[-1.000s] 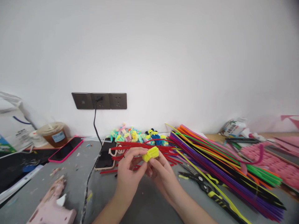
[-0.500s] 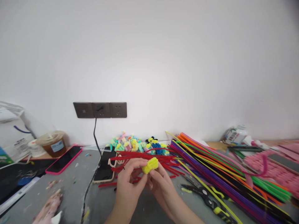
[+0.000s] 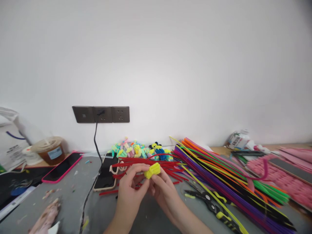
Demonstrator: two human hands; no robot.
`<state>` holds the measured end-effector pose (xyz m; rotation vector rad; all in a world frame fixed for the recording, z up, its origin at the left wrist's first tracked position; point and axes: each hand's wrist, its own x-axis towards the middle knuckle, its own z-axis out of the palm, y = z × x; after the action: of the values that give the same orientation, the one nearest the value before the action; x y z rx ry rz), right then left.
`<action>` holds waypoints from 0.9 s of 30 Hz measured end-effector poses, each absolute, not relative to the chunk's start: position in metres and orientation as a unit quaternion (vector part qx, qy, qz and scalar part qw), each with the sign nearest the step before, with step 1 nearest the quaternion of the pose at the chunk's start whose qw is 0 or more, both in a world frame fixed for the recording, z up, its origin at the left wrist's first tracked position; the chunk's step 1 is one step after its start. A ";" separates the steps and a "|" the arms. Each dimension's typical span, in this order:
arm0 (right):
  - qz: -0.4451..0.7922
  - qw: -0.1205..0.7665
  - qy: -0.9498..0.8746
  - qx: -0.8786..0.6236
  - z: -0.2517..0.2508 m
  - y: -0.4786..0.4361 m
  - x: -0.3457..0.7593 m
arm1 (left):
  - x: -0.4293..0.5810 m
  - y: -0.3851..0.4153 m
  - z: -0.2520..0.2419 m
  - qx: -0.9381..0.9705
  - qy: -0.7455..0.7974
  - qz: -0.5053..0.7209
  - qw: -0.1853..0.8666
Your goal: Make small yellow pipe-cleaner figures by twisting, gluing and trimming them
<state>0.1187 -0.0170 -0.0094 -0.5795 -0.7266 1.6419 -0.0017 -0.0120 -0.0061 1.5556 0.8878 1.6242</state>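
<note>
Between my two hands, above the grey table mat, is a small bundle of folded yellow pipe cleaner [image 3: 152, 171]. My left hand [image 3: 133, 187] pinches its left end with thumb and forefinger. From the other side my right hand [image 3: 164, 190] grips it, thumb on the near face and fingers behind, partly hidden. Just beyond my hands lie loose red pipe cleaners [image 3: 146, 161]. To the right of my right hand are black and yellow pliers [image 3: 212, 204], with a long yellow pipe cleaner across them.
A large bundle of coloured pipe cleaners [image 3: 219, 175] covers the right side. Small pipe-cleaner figures [image 3: 136, 150] are heaped by the wall. Two phones, one pink-edged [image 3: 62, 167] and one pale-edged [image 3: 105, 172], lie left, with a cable [image 3: 95, 139] and a drink cup [image 3: 51, 151] nearby.
The whole scene has shifted slightly left as the view turned. Both hands keep hold of the yellow pipe-cleaner bundle, with little change in grip.
</note>
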 end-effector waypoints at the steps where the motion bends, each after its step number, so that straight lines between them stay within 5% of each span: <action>1: 0.704 0.587 -0.309 -0.252 -0.009 -0.017 0.118 | -0.002 -0.012 -0.006 0.601 0.343 0.628 0.356; 27: 0.722 0.577 -0.275 -0.265 -0.007 -0.016 0.119 | -0.005 -0.007 -0.011 0.584 0.359 0.610 0.397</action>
<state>0.1189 -0.0161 -0.0068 -0.6202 -0.6434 1.6911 -0.0047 -0.0072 -0.0111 1.4800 0.9084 1.5450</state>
